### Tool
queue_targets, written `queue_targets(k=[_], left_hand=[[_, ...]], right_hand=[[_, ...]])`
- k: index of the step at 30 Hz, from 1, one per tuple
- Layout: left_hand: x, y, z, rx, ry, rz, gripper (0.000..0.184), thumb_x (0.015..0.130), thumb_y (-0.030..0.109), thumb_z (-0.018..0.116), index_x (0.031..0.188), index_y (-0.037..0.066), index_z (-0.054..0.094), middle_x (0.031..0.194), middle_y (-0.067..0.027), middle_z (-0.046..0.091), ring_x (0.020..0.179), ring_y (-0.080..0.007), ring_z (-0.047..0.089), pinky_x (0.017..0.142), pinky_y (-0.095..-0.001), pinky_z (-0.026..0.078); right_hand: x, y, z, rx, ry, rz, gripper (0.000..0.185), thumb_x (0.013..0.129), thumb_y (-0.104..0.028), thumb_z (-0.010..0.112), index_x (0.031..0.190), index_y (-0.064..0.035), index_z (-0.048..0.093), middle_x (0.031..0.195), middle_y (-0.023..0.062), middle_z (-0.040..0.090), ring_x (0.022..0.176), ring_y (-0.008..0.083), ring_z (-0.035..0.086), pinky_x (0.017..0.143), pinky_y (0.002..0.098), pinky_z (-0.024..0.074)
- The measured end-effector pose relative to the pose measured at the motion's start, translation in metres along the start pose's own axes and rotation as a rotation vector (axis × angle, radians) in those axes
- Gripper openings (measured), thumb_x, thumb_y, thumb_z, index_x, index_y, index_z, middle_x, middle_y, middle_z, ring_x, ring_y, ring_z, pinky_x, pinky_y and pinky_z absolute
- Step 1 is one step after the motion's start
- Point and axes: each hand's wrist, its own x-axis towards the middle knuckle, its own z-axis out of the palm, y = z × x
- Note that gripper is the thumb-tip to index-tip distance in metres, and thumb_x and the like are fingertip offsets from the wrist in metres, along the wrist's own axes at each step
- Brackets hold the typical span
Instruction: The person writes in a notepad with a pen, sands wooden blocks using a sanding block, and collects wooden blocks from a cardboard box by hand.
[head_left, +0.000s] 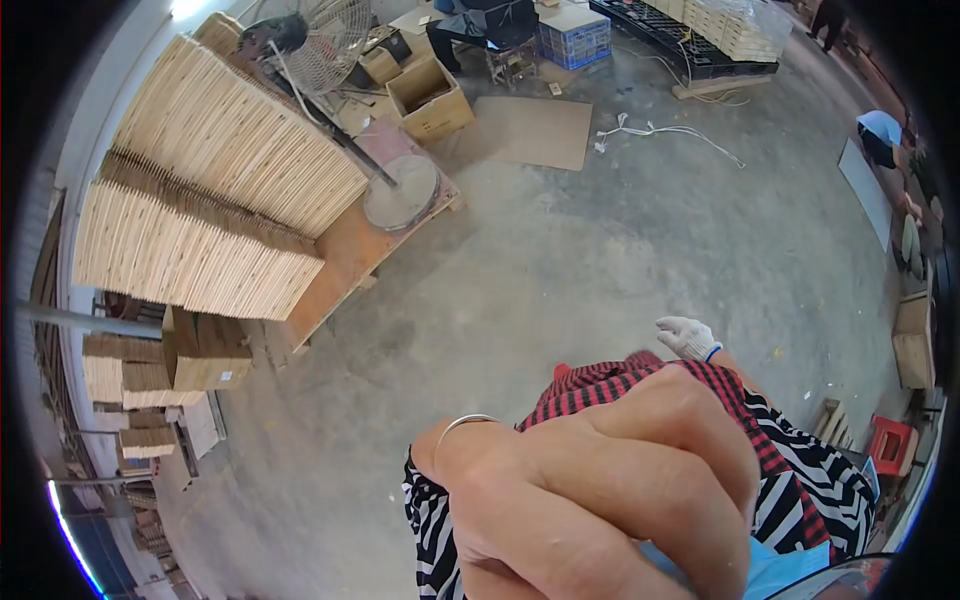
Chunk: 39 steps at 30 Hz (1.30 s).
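Note:
My left hand, bare and with a thin silver bangle at the wrist, fills the lower foreground close to the camera. Its fingers are bent and closed, and whatever they may grip is hidden. Light-blue material, possibly a face mask, shows beside and behind these fingers. My right hand wears a white knitted glove with a blue cuff edge. It hangs beyond the red-and-black checked apron, fingers loosely bent and apart from any object. Black-and-white striped clothing covers my body.
Tall stacks of wooden panels stand on a pallet at left, beside a pedestal fan. Flat cardboard and white rope lie on the concrete floor. A red stool is at right. Other people sit or bend farther off.

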Motion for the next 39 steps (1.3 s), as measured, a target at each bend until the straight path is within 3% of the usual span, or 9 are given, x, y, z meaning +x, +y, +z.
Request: queue_targets(k=[10, 15, 19, 21, 24, 26, 29, 35, 39], left_hand=[[0.027, -0.069, -0.165, 0.062, 0.149, -0.038, 0.03, 0.095, 0.037, 0.06, 0.11, 0.012, 0.068, 0.104, -0.0101, 0.065, 0.088, -0.02, 0.054, 0.073, -0.0322, 0.045], [0.076, -0.11, -0.243, 0.351, 0.369, -0.074, 0.028, 0.096, 0.038, 0.059, 0.111, 0.016, 0.067, 0.106, -0.0071, 0.065, 0.09, -0.02, 0.055, 0.077, -0.0347, 0.044], [0.045, -0.115, -0.32, 0.592, 0.398, -0.192, 0.029, 0.098, 0.03, 0.05, 0.121, 0.016, 0.062, 0.102, -0.0028, 0.061, 0.095, -0.0184, 0.049, 0.076, -0.0358, 0.038], [0.024, -0.124, -0.347, 0.673, 0.685, -0.231, 0.025, 0.094, 0.022, 0.06, 0.112, 0.006, 0.066, 0.097, -0.0153, 0.067, 0.085, -0.029, 0.056, 0.075, -0.0375, 0.044], [-0.025, -0.133, -0.402, 0.724, 0.889, -0.419, 0.026, 0.095, 0.019, 0.058, 0.114, 0.001, 0.065, 0.102, -0.015, 0.068, 0.086, -0.0273, 0.059, 0.075, -0.0356, 0.047], [-0.063, -0.145, -0.439, 0.599, 1.26, -0.623, 0.026, 0.098, 0.018, 0.057, 0.116, 0.002, 0.064, 0.107, -0.0127, 0.067, 0.091, -0.0205, 0.06, 0.079, -0.033, 0.047], [-0.126, -0.164, -0.495, 0.506, 1.532, -0.841, 0.022, 0.098, 0.013, 0.055, 0.115, 0.002, 0.064, 0.103, -0.0112, 0.069, 0.087, -0.0175, 0.064, 0.074, -0.0272, 0.049], [-0.196, -0.203, -0.62, 0.256, 1.648, -1.12, 0.025, 0.099, 0.016, 0.057, 0.119, 0.003, 0.061, 0.1, -0.0081, 0.07, 0.081, -0.013, 0.064, 0.07, -0.0248, 0.048], [-0.199, -0.22, -0.697, 0.223, 1.516, -1.296, 0.027, 0.099, 0.017, 0.057, 0.121, 0.003, 0.06, 0.099, -0.0076, 0.07, 0.08, -0.0118, 0.063, 0.068, -0.0236, 0.047]], right_hand=[[0.158, -0.021, -0.065, 0.131, -0.082, 0.11, 0.043, 0.088, -0.037, 0.058, 0.122, -0.0116, 0.064, 0.118, 0.0131, 0.067, 0.11, 0.0305, 0.063, 0.094, 0.0392, 0.0494], [0.272, 0.003, -0.107, 0.117, -0.08, 0.047, 0.04, 0.089, -0.036, 0.056, 0.121, -0.011, 0.064, 0.117, 0.0136, 0.067, 0.109, 0.0314, 0.063, 0.094, 0.0404, 0.0491], [0.357, 0.026, -0.145, 0.083, -0.031, -0.058, 0.038, 0.091, -0.035, 0.055, 0.118, -0.0103, 0.064, 0.116, 0.014, 0.067, 0.108, 0.0325, 0.062, 0.092, 0.0414, 0.0492], [0.396, 0.027, -0.168, 0.095, -0.039, -0.037, 0.042, 0.09, -0.037, 0.055, 0.12, -0.0104, 0.064, 0.119, 0.0144, 0.065, 0.111, 0.033, 0.061, 0.095, 0.04, 0.0482], [0.438, 0.011, -0.202, 0.133, -0.036, 0.024, 0.043, 0.089, -0.038, 0.056, 0.121, -0.0107, 0.064, 0.121, 0.0145, 0.065, 0.113, 0.033, 0.06, 0.096, 0.0398, 0.0477], [0.473, 0.006, -0.211, 0.145, -0.03, 0.05, 0.043, 0.089, -0.038, 0.056, 0.122, -0.0109, 0.064, 0.121, 0.0144, 0.065, 0.113, 0.0329, 0.06, 0.096, 0.04, 0.0475], [0.509, 0.015, -0.199, 0.152, -0.086, 0.048, 0.044, 0.089, -0.039, 0.056, 0.123, -0.0112, 0.063, 0.121, 0.0143, 0.065, 0.114, 0.0325, 0.06, 0.097, 0.0401, 0.0473], [0.583, 0.044, -0.177, 0.082, -0.164, 0.111, 0.044, 0.09, -0.039, 0.055, 0.123, -0.0116, 0.063, 0.124, 0.014, 0.064, 0.115, 0.0316, 0.06, 0.098, 0.0399, 0.0471], [0.636, 0.014, -0.21, 0.012, -0.16, 0.13, 0.042, 0.091, -0.038, 0.053, 0.122, -0.0114, 0.063, 0.125, 0.0143, 0.063, 0.115, 0.0318, 0.059, 0.098, 0.0401, 0.0468]])
